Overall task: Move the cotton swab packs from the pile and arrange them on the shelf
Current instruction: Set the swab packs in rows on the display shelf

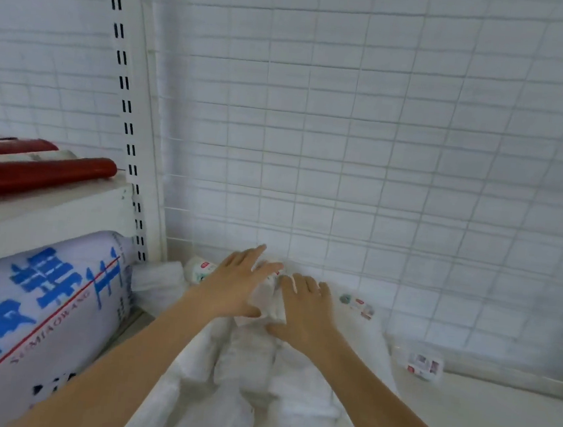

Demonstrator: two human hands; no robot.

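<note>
- Between my two hands, at the back of the shelf (493, 423), sits one cotton swab pack (270, 301), soft white plastic, blurred in the view.
- My left hand (235, 284) lies over its left side with fingers straight and spread, pressing rather than gripping.
- My right hand (305, 312) rests on its right side, fingers loosely bent on the wrapper; I cannot tell if they pinch it.
- Below my wrists lies the pile (257, 383) of white packs, running toward me between my forearms.
- More packs lie apart near the wire grid back (382, 154): one with a label (200, 269) left of my left hand, one (357, 305) to the right, another (422, 364) further right.
- I judge a pack light, squashy and slick; holding it across the short sides with flat fingers should keep it from bending or sliding.
- Left of the slotted upright (128, 129) are red rolls (36, 172) and a bulky printed bag (33, 310).
</note>
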